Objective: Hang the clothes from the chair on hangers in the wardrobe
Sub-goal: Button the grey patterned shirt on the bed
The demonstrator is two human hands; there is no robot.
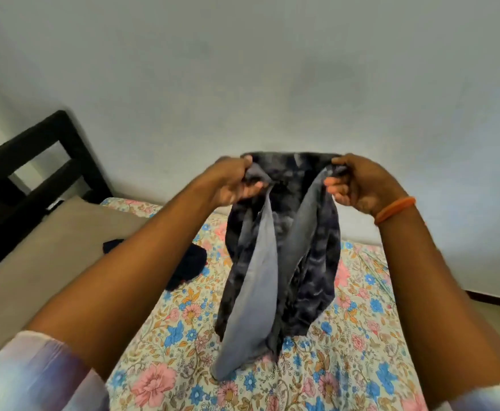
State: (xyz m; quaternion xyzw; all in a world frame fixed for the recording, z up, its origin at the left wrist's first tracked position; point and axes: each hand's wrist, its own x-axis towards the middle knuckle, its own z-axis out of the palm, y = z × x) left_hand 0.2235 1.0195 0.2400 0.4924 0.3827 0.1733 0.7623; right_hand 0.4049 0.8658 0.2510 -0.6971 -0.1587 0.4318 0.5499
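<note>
Pale grey wall [272, 69] fills the upper part of my head view, and below it lies one bed covered by a floral sheet [183, 345] printed with pink, blue and orange flowers. At the left edge stands one black wooden frame [44, 161], its make unclear, beside a plain beige surface [35, 262]. Two dark pieces of cloth lie on the left part of the bed: a small one [113, 244] and a larger dark bundle [188, 269] just beside my left forearm; I cannot tell what garments they are. I hold up one garment [284, 256], dark with a mottled tie-dye pattern and a paler grey inner side, above the sheet, its lower end touching or nearly touching the flowers. My left hand [237, 182] is clenched on the top left corner of it, fingers curled under and thumb pressed on the fabric. My right hand [361, 185] grips the top right corner the same way, fingers folded in around the edge. Both hands pull the top edge taut between them, and the rest hangs down in two long folds. One orange band [395, 210] sits on my right wrist. One pale sleeve [35, 378] shows at the lower left.
</note>
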